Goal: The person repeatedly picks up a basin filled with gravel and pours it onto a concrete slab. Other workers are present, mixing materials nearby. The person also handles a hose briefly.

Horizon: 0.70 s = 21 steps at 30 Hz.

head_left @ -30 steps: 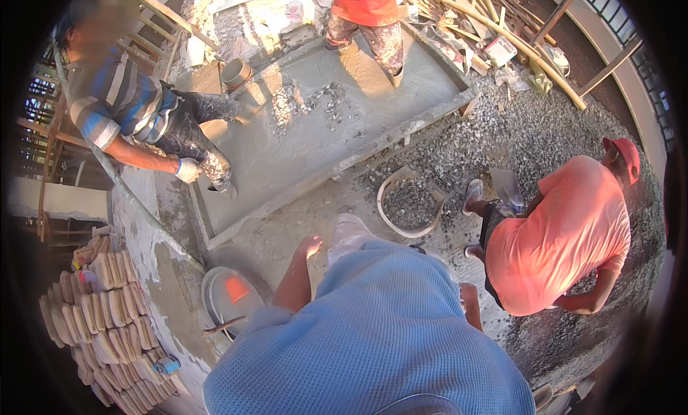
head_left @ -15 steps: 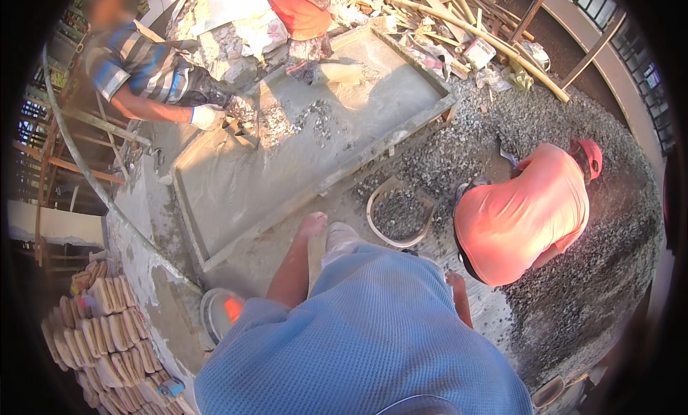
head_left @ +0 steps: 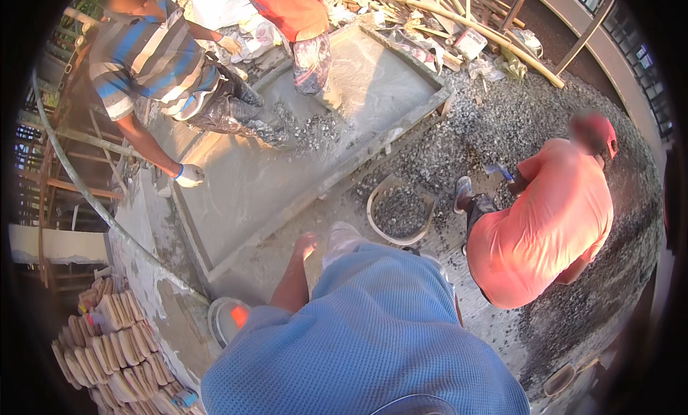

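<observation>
My left hand [head_left: 306, 244] hangs beside my blue shirt [head_left: 358, 322], above the wet grey floor. Nothing shows in it, but the fingers are foreshortened, so their pose is unclear. Close to it, one of my feet [head_left: 342, 237] sticks out past the shirt hem. Only a thin strip of my right arm [head_left: 459, 311] shows at the shirt's right side; the right hand is hidden. Ahead of me stands a round bucket [head_left: 371, 213] filled with gravel [head_left: 401, 208]. Left of my shirt is a pale round container [head_left: 217, 322] with an orange patch.
A framed mixing bed [head_left: 244, 193] holds wet cement. A person in a striped shirt [head_left: 161, 60] and one in red-orange clothing [head_left: 287, 10] are at it. Right, a person in a coral shirt [head_left: 541, 229] bends by a gravel heap [head_left: 602, 272]. Stacked tiles [head_left: 115, 343] lie left.
The striped-shirt person has straightened, a gloved hand now over the bed's left edge. The coral-shirt person has shifted right and turned. My right hand has slipped out of sight behind my shirt.
</observation>
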Each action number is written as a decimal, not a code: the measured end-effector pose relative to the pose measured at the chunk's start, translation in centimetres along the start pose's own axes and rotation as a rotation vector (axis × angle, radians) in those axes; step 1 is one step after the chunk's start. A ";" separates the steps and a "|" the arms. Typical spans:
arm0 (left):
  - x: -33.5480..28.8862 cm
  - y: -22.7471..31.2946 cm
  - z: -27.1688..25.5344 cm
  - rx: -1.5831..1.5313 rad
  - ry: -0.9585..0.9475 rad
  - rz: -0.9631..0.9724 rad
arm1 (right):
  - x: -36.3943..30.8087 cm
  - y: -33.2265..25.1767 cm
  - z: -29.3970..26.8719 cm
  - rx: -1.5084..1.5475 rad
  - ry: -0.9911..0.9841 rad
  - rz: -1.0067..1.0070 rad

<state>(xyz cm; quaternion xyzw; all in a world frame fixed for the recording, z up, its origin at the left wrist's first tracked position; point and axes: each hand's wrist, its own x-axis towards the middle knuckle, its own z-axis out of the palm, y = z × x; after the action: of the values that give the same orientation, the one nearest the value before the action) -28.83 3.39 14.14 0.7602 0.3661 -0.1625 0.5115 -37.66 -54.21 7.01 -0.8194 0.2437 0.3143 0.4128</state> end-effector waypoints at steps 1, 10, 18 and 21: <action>0.2 0.1 -0.2 0.074 0.012 0.025 | 0.7 1.3 0.6 -0.026 -0.001 -0.025; 3.0 5.6 0.5 0.215 0.085 0.239 | 4.7 2.2 -0.4 0.466 -0.122 0.080; 1.5 8.5 2.4 0.137 0.014 0.198 | -1.0 -5.5 -4.5 0.244 -0.014 -0.007; 1.4 6.3 2.0 0.086 0.060 0.211 | -1.0 -4.3 -4.3 0.017 0.049 -0.379</action>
<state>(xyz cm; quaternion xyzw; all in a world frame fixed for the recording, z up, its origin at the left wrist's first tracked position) -23.11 0.82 16.59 0.8203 0.2919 -0.1007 0.4815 -34.15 -55.31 12.01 -0.8545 0.0976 0.2088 0.4655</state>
